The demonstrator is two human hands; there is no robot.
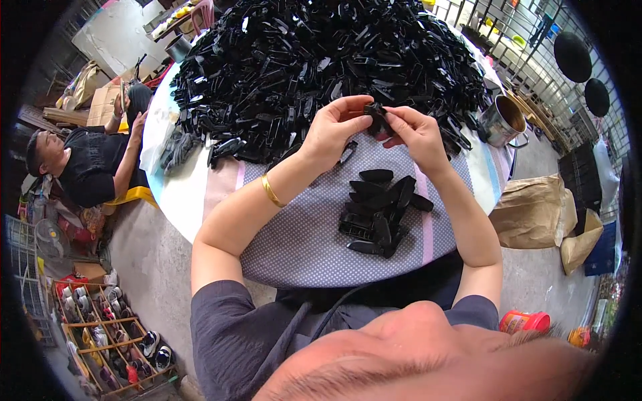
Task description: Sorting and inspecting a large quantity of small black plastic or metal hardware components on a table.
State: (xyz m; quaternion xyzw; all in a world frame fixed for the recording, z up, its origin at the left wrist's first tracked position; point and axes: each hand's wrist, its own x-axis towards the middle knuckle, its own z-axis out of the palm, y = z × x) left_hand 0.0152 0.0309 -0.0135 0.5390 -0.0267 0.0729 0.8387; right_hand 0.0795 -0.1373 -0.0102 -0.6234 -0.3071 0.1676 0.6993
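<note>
Between my two hands, above the table's middle, is a small black plastic piece. The fingers of my left hand pinch its left side, and those of my right hand grip its right side. Its exact kind cannot be made out behind the fingers. Just past my hands rises a broad heap of glossy black plastic parts, long and narrow in shape. Nearer to me, between my forearms, lies a smaller pile of similar black pieces on the patterned tablecloth.
A metal pot stands at the table's right edge. Grey gloves or cloth lie at its left edge. Another person sits at the left. Brown paper sacks and a red bucket are on the right; a shoe rack stands lower left.
</note>
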